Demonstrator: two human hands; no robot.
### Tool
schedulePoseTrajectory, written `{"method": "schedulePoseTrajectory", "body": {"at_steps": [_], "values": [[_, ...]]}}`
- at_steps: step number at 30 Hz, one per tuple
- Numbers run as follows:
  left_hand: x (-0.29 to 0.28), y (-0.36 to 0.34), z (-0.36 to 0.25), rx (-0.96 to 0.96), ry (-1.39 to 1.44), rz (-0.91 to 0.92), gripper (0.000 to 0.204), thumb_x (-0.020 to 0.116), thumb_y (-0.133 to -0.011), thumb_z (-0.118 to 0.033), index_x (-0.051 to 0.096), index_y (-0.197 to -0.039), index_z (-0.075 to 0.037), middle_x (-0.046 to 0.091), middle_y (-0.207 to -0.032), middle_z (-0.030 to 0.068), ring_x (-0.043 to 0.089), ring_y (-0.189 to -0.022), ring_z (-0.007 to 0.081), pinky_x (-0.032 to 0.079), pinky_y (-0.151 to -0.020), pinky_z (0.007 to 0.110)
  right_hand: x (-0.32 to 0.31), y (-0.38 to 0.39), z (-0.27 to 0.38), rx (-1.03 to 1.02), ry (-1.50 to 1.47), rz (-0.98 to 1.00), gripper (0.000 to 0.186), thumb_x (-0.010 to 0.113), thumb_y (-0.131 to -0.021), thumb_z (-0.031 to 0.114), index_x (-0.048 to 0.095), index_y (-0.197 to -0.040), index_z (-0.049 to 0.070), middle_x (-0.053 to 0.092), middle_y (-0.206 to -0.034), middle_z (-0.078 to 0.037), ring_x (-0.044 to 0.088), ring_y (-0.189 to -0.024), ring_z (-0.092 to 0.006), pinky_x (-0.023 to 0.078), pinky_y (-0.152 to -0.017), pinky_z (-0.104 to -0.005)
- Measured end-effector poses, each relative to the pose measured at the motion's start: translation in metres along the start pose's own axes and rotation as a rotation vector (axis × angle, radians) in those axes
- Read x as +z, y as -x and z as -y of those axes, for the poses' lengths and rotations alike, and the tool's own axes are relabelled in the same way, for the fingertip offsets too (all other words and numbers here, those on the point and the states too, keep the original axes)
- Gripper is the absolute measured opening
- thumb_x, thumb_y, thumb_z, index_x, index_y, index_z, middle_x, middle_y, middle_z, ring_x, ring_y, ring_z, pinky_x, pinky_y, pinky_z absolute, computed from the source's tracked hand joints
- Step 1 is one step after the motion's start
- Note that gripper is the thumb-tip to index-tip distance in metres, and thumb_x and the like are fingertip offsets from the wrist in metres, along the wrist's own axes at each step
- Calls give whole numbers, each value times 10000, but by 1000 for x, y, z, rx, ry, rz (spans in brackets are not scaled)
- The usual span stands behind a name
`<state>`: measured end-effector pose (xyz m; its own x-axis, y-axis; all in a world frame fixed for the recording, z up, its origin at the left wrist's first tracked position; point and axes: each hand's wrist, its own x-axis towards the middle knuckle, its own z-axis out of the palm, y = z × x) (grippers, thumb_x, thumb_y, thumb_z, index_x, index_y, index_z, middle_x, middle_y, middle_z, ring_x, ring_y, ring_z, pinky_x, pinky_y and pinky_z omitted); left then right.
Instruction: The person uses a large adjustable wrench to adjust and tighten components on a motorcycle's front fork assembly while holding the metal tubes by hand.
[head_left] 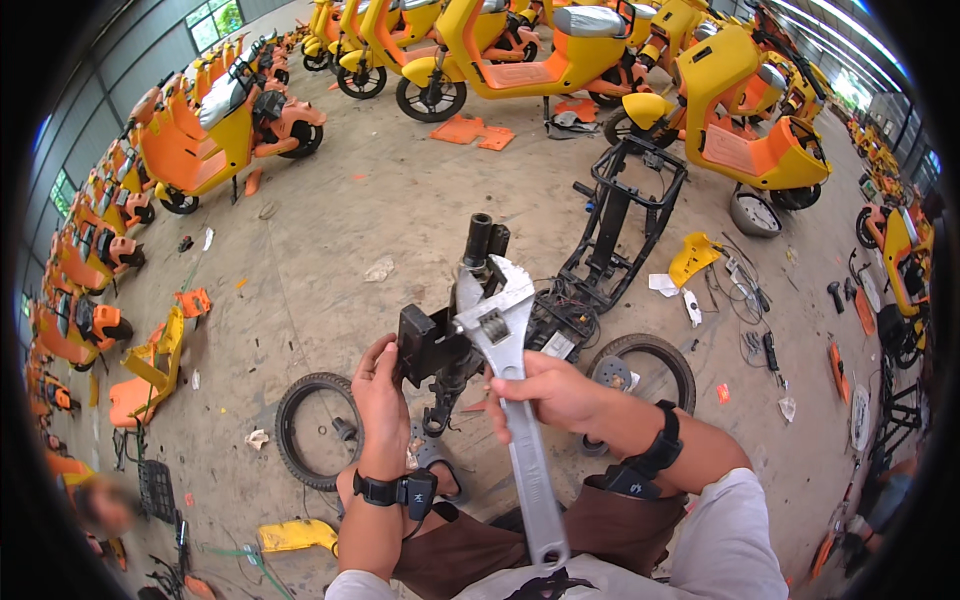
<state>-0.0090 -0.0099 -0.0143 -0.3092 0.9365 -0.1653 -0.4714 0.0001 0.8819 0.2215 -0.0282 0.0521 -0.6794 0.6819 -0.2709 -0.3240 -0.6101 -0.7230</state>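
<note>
Yellow scooters point(572, 68) beyond, wheels point(283, 432) alongside, right grip point(550, 392) around wrench point(509, 335), left grip point(378, 392) at bracket point(424, 342), pinch unclear.

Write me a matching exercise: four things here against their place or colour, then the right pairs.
1. adjustable wrench
2. left hand
3. tubular frame
4. curved panel

A. yellow, at lower left
B. beside a black boxy part
C. black, farther off, toward upper right
D. held in the right hand

Pairs: 1-D; 2-B; 3-C; 4-A
</note>
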Motion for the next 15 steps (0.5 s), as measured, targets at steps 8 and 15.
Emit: {"method": "schedulePoseTrajectory", "body": {"at_steps": [8, 15], "values": [[25, 69, 6, 698, -260, 79, 159, 558, -867, 21, 424, -826, -52, 543, -832, 60, 501, -766, 124, 442, -781, 265, -39, 16, 34, 156, 90, 71, 160, 508, -950, 196, 445, -986, 53, 573, -740, -107, 589, -607, -243, 481, -565, -342], [65, 102, 37, -342, -263, 1131, 459, 618, -908, -167, 445, -1293, 11, 588, -1165, 111, 587, -1020, 161, 472, -884, 296, -31, 17, 59, 349, 210, -35, 224, 615, -897, 257, 483, -945, 83, 533, -785, -53, 591, -608, -211, 498, -540, -326]]}}
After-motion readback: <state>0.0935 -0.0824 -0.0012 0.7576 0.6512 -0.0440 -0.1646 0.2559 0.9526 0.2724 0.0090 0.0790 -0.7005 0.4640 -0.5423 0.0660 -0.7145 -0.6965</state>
